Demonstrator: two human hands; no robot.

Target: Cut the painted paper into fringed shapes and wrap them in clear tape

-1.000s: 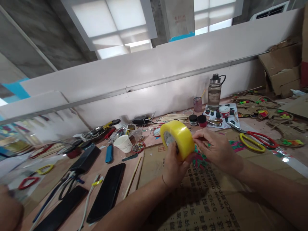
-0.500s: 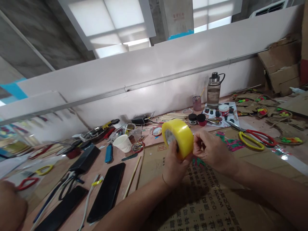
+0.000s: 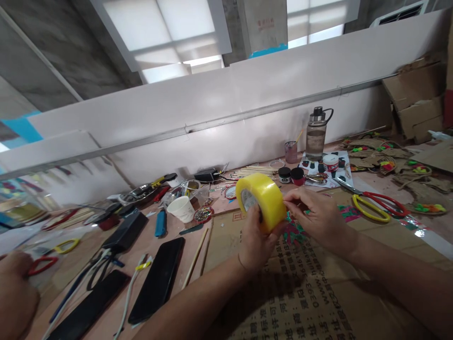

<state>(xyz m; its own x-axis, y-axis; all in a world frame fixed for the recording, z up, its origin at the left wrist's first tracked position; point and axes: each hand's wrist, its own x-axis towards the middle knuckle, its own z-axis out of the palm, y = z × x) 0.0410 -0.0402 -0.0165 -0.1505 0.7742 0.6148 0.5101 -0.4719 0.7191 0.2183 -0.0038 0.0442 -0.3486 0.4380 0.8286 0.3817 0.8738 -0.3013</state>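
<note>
A yellow roll of tape (image 3: 264, 197) is held up above a printed cardboard sheet (image 3: 293, 293). My left hand (image 3: 256, 243) grips the roll from below, fingers through its core. My right hand (image 3: 316, 217) touches the roll's right face, thumb and forefinger pinched at the tape's surface. Under the hands lies a small green and pink craft piece (image 3: 293, 233).
Yellow-and-red scissors (image 3: 375, 205) lie to the right. Two black phones (image 3: 157, 278), a white cable, sticks, a white paper cup (image 3: 182, 209), a blue lighter and paint jars (image 3: 292, 174) crowd the table. A water bottle (image 3: 315, 133) stands by the wall. Another person's hand (image 3: 14, 297) is at bottom left.
My right hand's fingers shifted slightly along the roll's edge, picking at it. The roll stayed in place. The other person's hand at the left came further into view.
</note>
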